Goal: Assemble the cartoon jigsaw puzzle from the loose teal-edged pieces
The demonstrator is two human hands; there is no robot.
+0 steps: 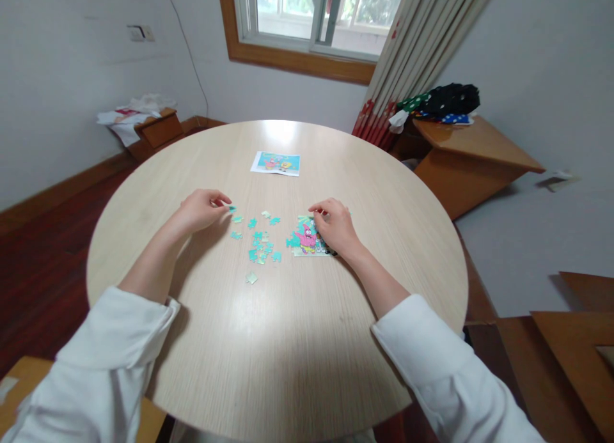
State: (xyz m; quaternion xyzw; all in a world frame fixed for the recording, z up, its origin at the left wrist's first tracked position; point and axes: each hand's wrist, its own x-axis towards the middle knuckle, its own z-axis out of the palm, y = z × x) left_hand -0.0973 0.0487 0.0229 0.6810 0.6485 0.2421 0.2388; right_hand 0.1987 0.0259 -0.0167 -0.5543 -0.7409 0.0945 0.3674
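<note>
On the round table, a partly joined jigsaw puzzle shows a pink starfish character. My right hand rests over its right side and hides part of it; the fingers are bent with the tips close together at its upper edge, and whether they hold a piece is hidden. Between finger and thumb, my left hand pinches a teal puzzle piece left of the loose pieces. Several loose puzzle pieces, green and teal, lie scattered between my hands. One pale green piece sits apart, nearer to me.
A picture sheet with cartoon characters lies toward the far side of the round table. Wooden furniture with cloths on it stands at the right, and a small cabinet at the left. A curtain hangs by the window.
</note>
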